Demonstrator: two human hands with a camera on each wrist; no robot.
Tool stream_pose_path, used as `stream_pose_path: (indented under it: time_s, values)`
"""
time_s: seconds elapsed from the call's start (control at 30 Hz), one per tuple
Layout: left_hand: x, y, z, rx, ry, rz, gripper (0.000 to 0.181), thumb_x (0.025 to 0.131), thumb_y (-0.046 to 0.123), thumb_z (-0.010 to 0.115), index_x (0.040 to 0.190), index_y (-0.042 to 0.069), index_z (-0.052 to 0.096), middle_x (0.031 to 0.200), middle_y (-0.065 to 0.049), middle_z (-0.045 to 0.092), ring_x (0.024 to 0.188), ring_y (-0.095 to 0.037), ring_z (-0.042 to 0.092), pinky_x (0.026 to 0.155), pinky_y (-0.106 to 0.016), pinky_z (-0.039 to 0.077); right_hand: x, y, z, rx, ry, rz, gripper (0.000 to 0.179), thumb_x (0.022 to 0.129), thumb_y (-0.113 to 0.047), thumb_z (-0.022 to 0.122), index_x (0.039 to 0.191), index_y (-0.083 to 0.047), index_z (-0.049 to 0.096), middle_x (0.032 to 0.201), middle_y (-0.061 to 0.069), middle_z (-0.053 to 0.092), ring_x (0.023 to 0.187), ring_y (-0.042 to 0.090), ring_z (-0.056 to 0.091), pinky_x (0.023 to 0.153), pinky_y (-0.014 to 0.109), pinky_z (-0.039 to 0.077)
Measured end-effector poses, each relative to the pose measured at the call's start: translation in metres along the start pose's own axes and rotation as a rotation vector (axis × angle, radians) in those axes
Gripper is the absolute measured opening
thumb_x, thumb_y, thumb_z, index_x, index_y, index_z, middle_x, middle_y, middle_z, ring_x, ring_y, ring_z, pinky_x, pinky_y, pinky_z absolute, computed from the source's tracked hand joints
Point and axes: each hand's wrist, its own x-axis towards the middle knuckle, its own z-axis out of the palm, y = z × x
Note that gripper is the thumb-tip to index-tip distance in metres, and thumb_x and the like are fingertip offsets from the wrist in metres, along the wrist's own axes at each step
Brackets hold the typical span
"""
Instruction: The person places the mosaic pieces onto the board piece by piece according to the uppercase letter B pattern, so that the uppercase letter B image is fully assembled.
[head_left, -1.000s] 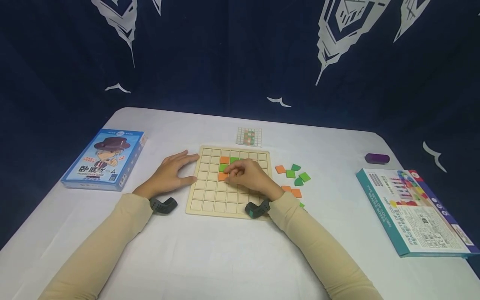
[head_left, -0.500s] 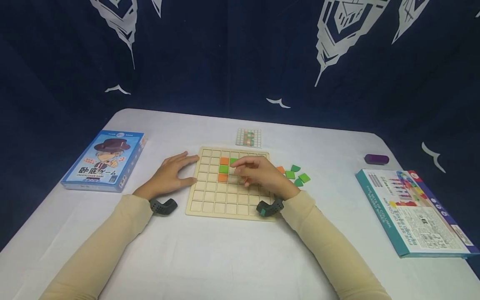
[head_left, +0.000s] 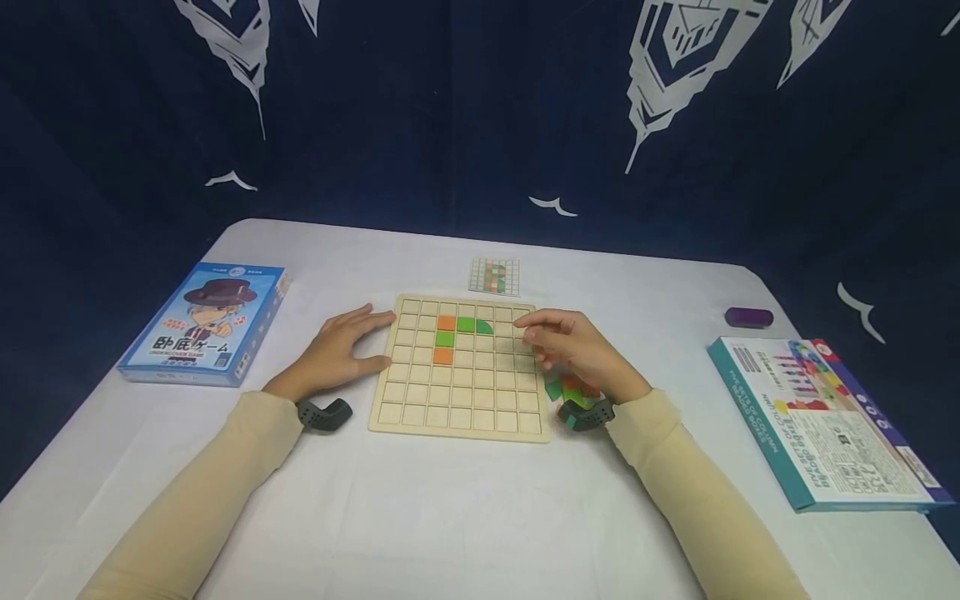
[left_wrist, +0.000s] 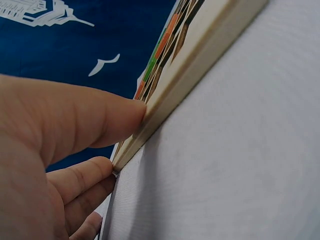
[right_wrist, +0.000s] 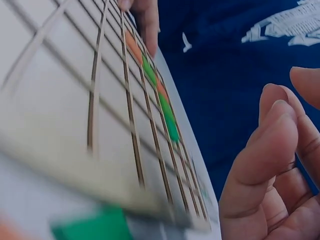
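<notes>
Five tiles (head_left: pixel 446 322) in one board (head_left: pixel 461 396): two orange squares (head_left: pixel 442 356), two green squares (head_left: pixel 445 339), one green quarter-circle (head_left: pixel 483 327). My left grip (head_left: pixel 337 347) wide, touching edge; right grip (head_left: pixel 576 350) loose, thumb apart. I read two boxes: "UNDERCOVER GAME" box (head_left: pixel 206 325), "BEADED BOXES" box (head_left: pixel 817 417).

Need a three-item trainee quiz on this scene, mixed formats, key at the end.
1. How many tiles lie on the grid board?
2. True or false: the left hand touches the grid board.
3. Which lies nearest the purple object?
A) blue box
B) teal-edged box
C) pattern card

Key: 1. Five; 2. True; 3. B
</notes>
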Motion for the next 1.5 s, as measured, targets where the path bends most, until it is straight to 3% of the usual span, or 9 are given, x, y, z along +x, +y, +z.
stream_pose_path:
  time_s: [0.3, 0.6, 0.93, 1.07, 1.23, 1.5]
  values:
    - [0.000, 0.001, -0.002, 0.000, -0.002, 0.003, 0.073, 0.096, 0.028, 0.075, 0.161, 0.005, 0.050, 0.169, -0.019, 0.044, 0.162, -0.043, 0.024, 0.132, -0.063, 0.012, -0.020, 0.006, -0.035, -0.025, 0.104, 0.025, 0.020, 0.107, -0.008, 0.064, 0.123, -0.009, 0.077, 0.086, -0.001, 0.068, 0.072, 0.011, 0.055, 0.062, 0.022, 0.049]
    - [0.000, 0.001, -0.002, 0.005, -0.005, -0.008, 0.074, 0.096, 0.028, 0.075, 0.162, 0.006, 0.049, 0.169, -0.019, 0.043, 0.162, -0.043, 0.024, 0.132, -0.064, 0.012, -0.039, 0.012, -0.062, -0.041, 0.180, 0.057, 0.017, 0.108, -0.011, 0.065, 0.120, -0.012, 0.077, 0.092, -0.002, 0.069, 0.071, 0.010, 0.056, 0.063, 0.020, 0.052]
    - [0.000, 0.001, -0.001, 0.008, -0.002, 0.000, 0.074, 0.096, 0.028, 0.075, 0.161, 0.006, 0.050, 0.169, -0.019, 0.044, 0.162, -0.044, 0.025, 0.132, -0.063, 0.012, -0.044, 0.018, -0.072, -0.037, 0.177, 0.039, 0.017, 0.108, -0.010, 0.064, 0.120, -0.012, 0.077, 0.088, -0.002, 0.067, 0.070, 0.009, 0.056, 0.060, 0.019, 0.053]
    - [-0.001, 0.003, -0.001, 0.001, -0.006, -0.001, 0.074, 0.096, 0.029, 0.074, 0.161, 0.005, 0.049, 0.169, -0.019, 0.043, 0.162, -0.043, 0.024, 0.132, -0.064, 0.012, -0.043, 0.021, -0.075, -0.101, 0.207, 0.058, 0.022, 0.108, -0.010, 0.064, 0.126, -0.001, 0.073, 0.084, -0.002, 0.064, 0.069, 0.008, 0.054, 0.058, 0.018, 0.050]
    - [-0.001, 0.003, -0.001, -0.001, -0.011, 0.001, 0.074, 0.096, 0.029, 0.073, 0.161, 0.005, 0.049, 0.169, -0.019, 0.043, 0.162, -0.043, 0.024, 0.131, -0.065, 0.012, -0.042, 0.026, -0.078, -0.258, 0.252, 0.097, 0.038, 0.107, -0.011, 0.064, 0.136, 0.013, 0.063, 0.076, -0.003, 0.057, 0.063, 0.008, 0.048, 0.054, 0.019, 0.044]
    - [-0.001, 0.002, -0.001, 0.008, -0.012, -0.004, 0.075, 0.096, 0.031, 0.073, 0.162, 0.006, 0.048, 0.170, -0.018, 0.042, 0.163, -0.043, 0.023, 0.131, -0.066, 0.012, -0.041, 0.027, -0.075, -0.452, 0.286, 0.120, 0.035, 0.104, -0.013, 0.070, 0.132, 0.009, 0.069, 0.061, -0.005, 0.046, 0.048, 0.009, 0.038, 0.046, 0.023, 0.034]
